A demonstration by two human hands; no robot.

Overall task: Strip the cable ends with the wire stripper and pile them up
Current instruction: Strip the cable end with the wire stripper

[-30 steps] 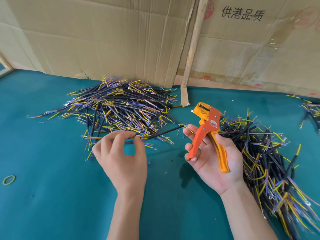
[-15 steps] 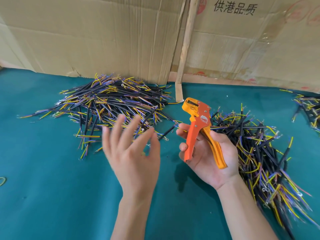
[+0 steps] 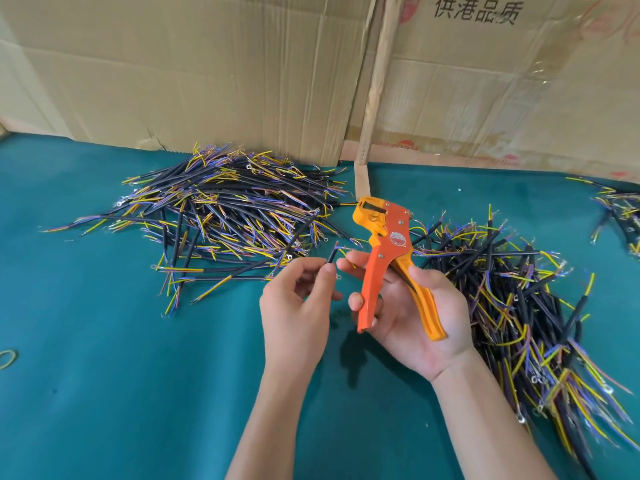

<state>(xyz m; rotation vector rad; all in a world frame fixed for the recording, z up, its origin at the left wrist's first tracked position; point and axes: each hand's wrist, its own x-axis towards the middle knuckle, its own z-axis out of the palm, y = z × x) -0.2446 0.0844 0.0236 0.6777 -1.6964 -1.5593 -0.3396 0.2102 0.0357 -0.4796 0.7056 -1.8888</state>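
With the cable (image 3: 331,255) pinched in the left hand (image 3: 294,306) at frame centre and the wire stripper (image 3: 388,258) gripped by the right hand (image 3: 412,306), its end should be fed squarely into the open jaws.

Teal felt-like table surface (image 3: 104,393) fills your near and middle view. Far edge backed by flattened cardboard sheets standing upright: large creased sheet (image 3: 194,71) far left, another (image 3: 519,91) far right with printed black Chinese characters (image 3: 476,10) at top and clear tape glinting on its face. Bare wooden strip (image 3: 375,84) leans between both sheets, its foot resting on table. Yellow-green rubber band (image 3: 7,358) lies at your near left edge. Even daylight, soft shadows.
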